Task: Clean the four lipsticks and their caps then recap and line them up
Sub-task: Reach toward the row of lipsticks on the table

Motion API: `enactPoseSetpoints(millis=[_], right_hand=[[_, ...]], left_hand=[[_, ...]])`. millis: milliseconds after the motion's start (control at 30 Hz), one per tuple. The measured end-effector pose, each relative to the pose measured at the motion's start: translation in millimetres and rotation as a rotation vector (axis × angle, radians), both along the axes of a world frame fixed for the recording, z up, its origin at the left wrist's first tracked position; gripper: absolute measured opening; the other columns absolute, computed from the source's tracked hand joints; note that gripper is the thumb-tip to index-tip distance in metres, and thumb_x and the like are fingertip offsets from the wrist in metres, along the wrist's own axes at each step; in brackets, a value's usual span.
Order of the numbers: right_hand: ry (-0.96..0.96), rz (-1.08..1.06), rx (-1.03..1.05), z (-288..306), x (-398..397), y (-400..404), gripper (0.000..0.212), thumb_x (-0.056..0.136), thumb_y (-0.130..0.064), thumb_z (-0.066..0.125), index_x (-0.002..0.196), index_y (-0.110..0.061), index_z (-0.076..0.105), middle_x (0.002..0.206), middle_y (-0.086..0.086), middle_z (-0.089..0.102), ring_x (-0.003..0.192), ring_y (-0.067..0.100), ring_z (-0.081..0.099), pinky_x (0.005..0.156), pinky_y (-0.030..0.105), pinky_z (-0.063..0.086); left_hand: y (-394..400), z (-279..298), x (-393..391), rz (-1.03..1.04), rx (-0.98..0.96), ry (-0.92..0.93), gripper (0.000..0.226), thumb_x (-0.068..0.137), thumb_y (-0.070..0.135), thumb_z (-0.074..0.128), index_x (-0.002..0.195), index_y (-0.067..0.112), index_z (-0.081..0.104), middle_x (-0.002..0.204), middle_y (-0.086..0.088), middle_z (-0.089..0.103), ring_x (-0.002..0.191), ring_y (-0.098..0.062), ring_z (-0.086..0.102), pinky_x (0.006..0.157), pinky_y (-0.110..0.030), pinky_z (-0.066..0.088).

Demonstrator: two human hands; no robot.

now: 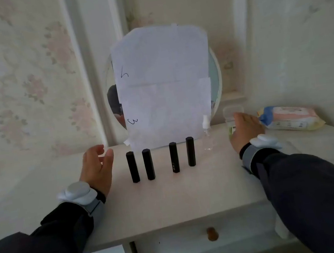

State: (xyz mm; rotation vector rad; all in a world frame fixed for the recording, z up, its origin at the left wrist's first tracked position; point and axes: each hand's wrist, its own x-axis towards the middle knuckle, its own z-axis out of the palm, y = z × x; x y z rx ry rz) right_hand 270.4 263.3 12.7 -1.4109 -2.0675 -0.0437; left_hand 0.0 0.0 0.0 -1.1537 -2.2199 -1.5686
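Worktop (171,194): white, wide, carrying everything below; drawer with a round brown knob (212,234) under the front edge.
Mirror (216,76): round, upright at the back of the worktop, mostly covered by taped white paper sheets (164,83) with handwritten marks on the left side.
Wipes pack (289,117): pink and blue soft pack, lying flat at the far right of the worktop, just beside the right hand.
Left hand (98,168): hovering over the worktop left of the lipsticks, palm turned inward, grip spread and loose, holding nothing; white band device on the wrist, dark sleeve behind.
Right hand (245,130): palm down at the right rear of the worktop, fingers straight over a clear lidded container (233,112); contact with it unclear, nothing seen pinched, grip flat and spread; same white wrist device, dark sleeve.
Spray bottle (207,135): small, clear, white nozzle, upright between the rightmost lipstick and the right hand.
Four lipsticks: black, capped, all upright in a rough row in front of the paper, none touched by either hand.
First lipstick (132,167): leftmost, close beside the second lipstick (148,164).
Third lipstick (174,157): set apart from the left pair by a wider gap, small pale marking near its base.
Fourth lipstick (191,151): rightmost, standing slightly farther back than the others.
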Motion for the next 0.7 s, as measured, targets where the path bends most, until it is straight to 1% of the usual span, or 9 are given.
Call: enactPoseSetpoints(millis=[167, 267, 333, 433, 467, 533, 600, 633, 700], right_hand=[[-0.149, -0.06, 0.026, 3.0, -1.1, 6.9, 0.03, 0.091, -0.025, 0.05, 0.12, -0.015, 0.053, 0.125, 0.008, 0.057, 0.12, 0.032, 0.042, 0.092, 0.039, 0.037], [-0.213, -0.044, 0.061, 2.8, -0.9, 10.6, 0.03, 0.094, -0.035, 0.046, 0.116, -0.017, 0.057, 0.121, 0.005, 0.059, 0.119, 0.029, 0.043, 0.092, 0.039, 0.035], [-0.232, -0.031, 0.083, 3.8, -1.2, 10.8, 0.028, 0.095, -0.036, 0.045, 0.112, -0.019, 0.059, 0.118, 0.003, 0.06, 0.119, 0.027, 0.043, 0.092, 0.039, 0.033], [-0.251, -0.008, 0.099, 6.7, -2.8, 6.9, 0.026, 0.095, -0.037, 0.043, 0.107, -0.021, 0.06, 0.111, 0.0, 0.062, 0.117, 0.024, 0.044, 0.092, 0.04, 0.032], [-0.261, -0.011, 0.105, 7.1, -3.1, 5.4, 0.025, 0.095, -0.037, 0.042, 0.103, -0.023, 0.06, 0.108, -0.001, 0.062, 0.114, 0.023, 0.044, 0.091, 0.04, 0.032], [-0.276, -0.029, 0.114, 8.6, -2.9, 0.9, 0.02, 0.095, -0.038, 0.041, 0.092, -0.025, 0.055, 0.1, -0.003, 0.062, 0.111, 0.023, 0.045, 0.089, 0.04, 0.032], [-0.302, -0.041, 0.128, 9.1, -3.0, -3.9, 0.018, 0.095, -0.038, 0.04, 0.084, -0.025, 0.047, 0.089, -0.004, 0.056, 0.107, 0.023, 0.046, 0.088, 0.04, 0.031], [-0.314, -0.04, 0.128, 8.9, -3.4, -5.1, 0.019, 0.095, -0.038, 0.04, 0.083, -0.025, 0.046, 0.083, -0.005, 0.052, 0.102, 0.023, 0.047, 0.088, 0.04, 0.03], [-0.322, -0.035, 0.104, 7.3, -4.1, -5.8, 0.02, 0.094, -0.039, 0.039, 0.084, -0.025, 0.049, 0.074, -0.007, 0.047, 0.085, 0.022, 0.048, 0.091, 0.041, 0.03]], left_hand=[[6.1, -1.9, -8.2, 0.017, 0.027, -0.024, 0.041, 0.101, 0.031, 0.043, 0.132, 0.004, 0.045, 0.131, -0.013, 0.05, 0.101, -0.016, 0.049, 0.087, -0.03, 0.036], [7.9, -5.3, -15.2, 0.027, 0.029, -0.035, 0.04, 0.101, 0.034, 0.043, 0.129, 0.007, 0.048, 0.126, -0.013, 0.055, 0.102, -0.02, 0.053, 0.088, -0.032, 0.038], [8.8, -7.4, -19.3, 0.016, 0.027, -0.032, 0.038, 0.101, 0.036, 0.042, 0.125, 0.008, 0.05, 0.121, -0.012, 0.057, 0.105, -0.024, 0.056, 0.09, -0.036, 0.042], [10.2, -7.9, -20.5, 0.003, 0.038, -0.038, 0.028, 0.101, 0.036, 0.042, 0.115, 0.015, 0.053, 0.114, -0.011, 0.06, 0.103, -0.027, 0.058, 0.092, -0.048, 0.047], [9.6, -7.5, -19.8, 0.003, 0.043, -0.044, 0.025, 0.101, 0.037, 0.043, 0.111, 0.017, 0.053, 0.113, -0.011, 0.06, 0.102, -0.027, 0.059, 0.091, -0.052, 0.048], [7.4, -6.3, -19.2, 0.006, 0.042, -0.056, 0.022, 0.1, 0.039, 0.042, 0.108, 0.021, 0.052, 0.112, -0.009, 0.06, 0.102, -0.026, 0.06, 0.09, -0.054, 0.049], [6.3, -5.9, -18.7, 0.005, 0.036, -0.068, 0.03, 0.098, 0.045, 0.042, 0.109, 0.02, 0.053, 0.112, -0.007, 0.06, 0.103, -0.026, 0.06, 0.09, -0.053, 0.05], [6.1, -6.0, -18.2, 0.004, 0.032, -0.075, 0.033, 0.096, 0.047, 0.041, 0.109, 0.019, 0.054, 0.112, -0.006, 0.06, 0.102, -0.025, 0.061, 0.09, -0.052, 0.05], [6.8, -5.3, -17.0, -0.007, 0.026, -0.087, 0.029, 0.099, 0.043, 0.041, 0.107, 0.019, 0.054, 0.109, -0.006, 0.061, 0.099, -0.024, 0.062, 0.089, -0.052, 0.05]])
